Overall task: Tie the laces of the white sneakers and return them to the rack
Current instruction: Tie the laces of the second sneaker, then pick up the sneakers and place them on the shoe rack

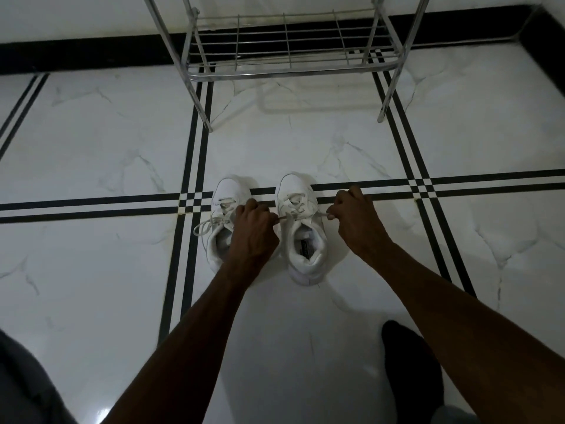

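The rack (284,47) is cut off by the top edge. The left hand (253,231) hides the right side of the left sneaker (224,221). The insole label in the right sneaker (302,228) is too small to read. Both forearms leave the frame at the bottom.

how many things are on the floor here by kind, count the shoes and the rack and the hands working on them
white sneakers: 2 (left one, right one)
metal rack: 1
hands: 2 (left hand, right hand), each pulling a lace end of the right sneaker
total: 5
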Demonstrator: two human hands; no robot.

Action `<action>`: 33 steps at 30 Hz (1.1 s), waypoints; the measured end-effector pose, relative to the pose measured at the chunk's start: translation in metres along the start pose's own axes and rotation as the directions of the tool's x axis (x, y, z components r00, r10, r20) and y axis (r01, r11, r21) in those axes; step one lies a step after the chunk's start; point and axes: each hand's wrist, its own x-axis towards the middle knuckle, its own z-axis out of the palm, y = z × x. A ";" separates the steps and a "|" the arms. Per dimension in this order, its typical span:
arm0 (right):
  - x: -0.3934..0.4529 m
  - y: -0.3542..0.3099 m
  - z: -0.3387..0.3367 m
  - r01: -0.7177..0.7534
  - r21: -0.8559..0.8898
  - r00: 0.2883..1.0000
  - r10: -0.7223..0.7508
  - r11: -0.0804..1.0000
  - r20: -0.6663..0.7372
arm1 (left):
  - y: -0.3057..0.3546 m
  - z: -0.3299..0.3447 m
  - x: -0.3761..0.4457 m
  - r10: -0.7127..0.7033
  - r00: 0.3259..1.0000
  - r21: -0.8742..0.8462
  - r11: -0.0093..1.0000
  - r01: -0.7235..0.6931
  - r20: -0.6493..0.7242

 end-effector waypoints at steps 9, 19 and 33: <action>0.000 -0.007 0.010 -0.301 0.358 0.947 0.233 0.884 0.222 | -0.003 -0.007 0.000 -0.046 0.998 -0.121 0.991 0.052 0.050; -0.005 -0.020 0.004 -0.524 0.630 0.823 0.150 0.573 0.548 | -0.081 -0.043 -0.042 -0.509 0.806 -0.522 0.619 0.587 0.302; 0.007 -0.056 0.021 -0.454 0.596 0.891 0.352 0.662 0.288 | -0.041 -0.025 -0.049 -0.564 0.784 -0.639 0.509 0.577 0.259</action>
